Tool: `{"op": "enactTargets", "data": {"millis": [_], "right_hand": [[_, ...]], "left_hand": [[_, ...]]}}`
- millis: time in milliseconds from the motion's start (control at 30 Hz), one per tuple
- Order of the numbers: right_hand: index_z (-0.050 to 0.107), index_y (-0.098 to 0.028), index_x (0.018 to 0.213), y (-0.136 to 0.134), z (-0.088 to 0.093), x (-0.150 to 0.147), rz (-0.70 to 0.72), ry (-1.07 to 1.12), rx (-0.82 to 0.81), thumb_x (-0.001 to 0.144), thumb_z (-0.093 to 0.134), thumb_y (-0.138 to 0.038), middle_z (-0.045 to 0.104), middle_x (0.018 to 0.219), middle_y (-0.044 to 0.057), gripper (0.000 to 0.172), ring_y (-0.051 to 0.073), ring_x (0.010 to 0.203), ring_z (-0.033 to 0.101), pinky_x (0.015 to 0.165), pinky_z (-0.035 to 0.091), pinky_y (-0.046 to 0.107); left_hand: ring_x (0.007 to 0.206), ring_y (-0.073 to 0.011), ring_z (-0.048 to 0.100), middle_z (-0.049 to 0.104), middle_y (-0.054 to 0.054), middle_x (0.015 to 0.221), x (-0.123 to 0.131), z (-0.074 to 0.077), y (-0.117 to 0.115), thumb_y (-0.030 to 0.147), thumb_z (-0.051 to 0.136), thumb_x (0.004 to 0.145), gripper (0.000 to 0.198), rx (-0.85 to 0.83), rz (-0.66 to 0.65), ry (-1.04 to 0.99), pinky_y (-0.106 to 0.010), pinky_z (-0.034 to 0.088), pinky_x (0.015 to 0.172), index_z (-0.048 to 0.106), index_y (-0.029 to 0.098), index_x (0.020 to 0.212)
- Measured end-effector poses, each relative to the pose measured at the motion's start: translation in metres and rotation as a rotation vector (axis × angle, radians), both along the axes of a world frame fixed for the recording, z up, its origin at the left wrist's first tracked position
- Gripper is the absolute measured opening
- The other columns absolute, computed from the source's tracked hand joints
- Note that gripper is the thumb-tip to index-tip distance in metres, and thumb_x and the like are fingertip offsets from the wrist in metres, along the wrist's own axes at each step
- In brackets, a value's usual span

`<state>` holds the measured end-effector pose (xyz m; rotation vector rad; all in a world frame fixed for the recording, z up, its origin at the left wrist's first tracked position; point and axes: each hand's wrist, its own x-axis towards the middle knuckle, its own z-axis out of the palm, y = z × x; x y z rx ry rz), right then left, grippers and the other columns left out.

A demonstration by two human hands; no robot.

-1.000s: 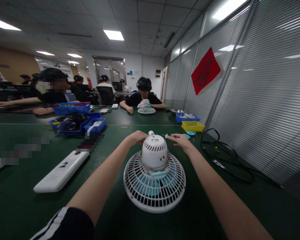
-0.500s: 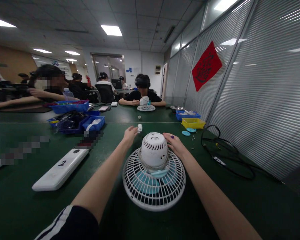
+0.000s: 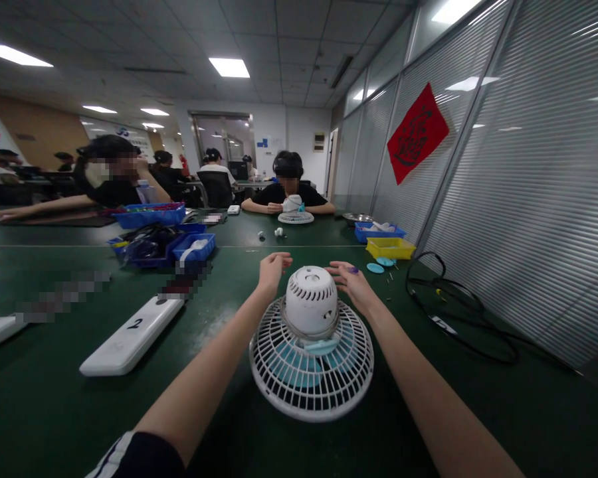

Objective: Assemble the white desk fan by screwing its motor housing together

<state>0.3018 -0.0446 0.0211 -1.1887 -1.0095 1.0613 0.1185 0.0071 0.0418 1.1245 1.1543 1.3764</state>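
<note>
In the head view a small fan lies face down, its white slotted motor housing (image 3: 311, 302) uppermost. Below the housing spreads a round white grille (image 3: 311, 398), with pale blue blades (image 3: 299, 368) showing through the bars. My left hand (image 3: 273, 272) hovers just left of the housing top, fingers loosely extended and holding nothing. On the other side, my right hand (image 3: 353, 285) is open, fingertips close to the housing; whether they touch it I cannot tell. A purple spot shows on one of its fingers. Beyond the fan lie a small white part (image 3: 279, 232) and another small white piece (image 3: 260, 235).
Blue bins (image 3: 194, 247) with cables stand at the left, near a white power bank-like block (image 3: 132, 337) marked 2. To the right are a yellow bin (image 3: 391, 248), light blue discs (image 3: 375, 268), screws and a coiled black cable (image 3: 458, 312). A person (image 3: 288, 189) sits opposite with another fan.
The white part at my left fingertips is now on the table farther away, out of my hand. My left hand has moved right, nearer the housing. The view has shifted slightly.
</note>
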Motion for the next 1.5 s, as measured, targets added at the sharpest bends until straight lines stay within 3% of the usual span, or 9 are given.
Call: {"op": "enactTargets", "data": {"millis": [233,367,500,633,800,900,1167,1500], "right_hand": [[0.055,-0.018,0.103,-0.007,0.043,-0.004,-0.073,-0.221,0.172,0.092,0.038,-0.050,0.072,0.080,0.006,0.038,0.011,0.059,0.061,0.052,0.043,0.019],[0.061,-0.017,0.087,-0.013,0.065,-0.011,-0.187,-0.476,0.317,0.086,0.036,-0.066,0.070,0.075,0.006,0.055,0.012,0.057,0.060,0.052,0.043,0.021],[0.065,-0.016,0.081,-0.023,0.084,-0.022,-0.246,-0.639,0.421,0.084,0.033,-0.070,0.068,0.073,0.007,0.063,0.013,0.059,0.060,0.056,0.044,0.022],[0.068,-0.014,0.083,-0.031,0.097,-0.031,-0.217,-0.647,0.451,0.085,0.041,-0.063,0.070,0.076,0.008,0.056,0.013,0.059,0.061,0.055,0.044,0.023],[0.069,-0.015,0.079,-0.038,0.106,-0.038,-0.219,-0.716,0.395,0.086,0.055,-0.032,0.070,0.075,0.006,0.024,0.013,0.058,0.062,0.056,0.046,0.023],[0.067,-0.016,0.072,-0.041,0.110,-0.040,-0.239,-0.733,0.387,0.082,0.058,-0.022,0.070,0.070,0.005,0.014,0.013,0.058,0.062,0.056,0.047,0.023],[0.056,-0.016,0.071,-0.048,0.107,-0.035,-0.154,-0.676,0.383,0.089,0.050,-0.028,0.063,0.057,0.002,0.023,0.010,0.043,0.057,0.047,0.044,0.020],[0.056,-0.017,0.069,-0.051,0.104,-0.038,-0.117,-0.839,0.365,0.088,0.051,-0.027,0.063,0.057,0.001,0.022,0.010,0.045,0.057,0.052,0.044,0.022]], "left_hand": [[0.078,-0.0158,0.061,0.066,-0.006,0.085,0.000,0.022,-0.049,0.025,0.040,0.074,0.026,0.058,0.093,0.012,-0.024,0.045,0.065,0.062,0.015,0.084],[0.097,-0.0191,0.057,0.062,-0.006,0.100,0.003,0.015,-0.085,0.031,0.034,0.082,0.029,0.109,0.163,0.028,-0.031,0.046,0.082,0.058,0.019,0.091],[0.114,-0.0233,0.047,0.055,-0.009,0.112,0.008,0.003,-0.120,0.041,0.034,0.084,0.033,0.176,0.271,0.133,-0.039,0.036,0.100,0.055,0.020,0.099],[0.115,-0.0244,0.048,0.053,-0.012,0.119,0.012,0.001,-0.143,0.042,0.034,0.085,0.038,0.134,0.165,0.103,-0.041,0.037,0.101,0.051,0.019,0.110],[0.129,-0.0251,0.040,0.049,-0.013,0.132,0.021,0.000,-0.148,0.037,0.036,0.085,0.044,0.166,0.157,0.165,-0.041,0.029,0.109,0.045,0.019,0.124],[0.132,-0.0242,0.038,0.048,-0.013,0.134,0.025,-0.002,-0.146,0.035,0.035,0.084,0.047,0.206,0.155,0.218,-0.039,0.026,0.112,0.045,0.018,0.126],[0.129,-0.0246,0.040,0.048,-0.014,0.134,0.037,-0.004,-0.140,0.033,0.032,0.086,0.046,0.244,0.181,0.243,-0.042,0.027,0.110,0.044,0.017,0.127],[0.131,-0.0223,0.040,0.049,-0.012,0.134,0.033,-0.011,-0.134,0.033,0.034,0.086,0.047,0.261,0.118,0.201,-0.038,0.027,0.112,0.044,0.017,0.129]]}}
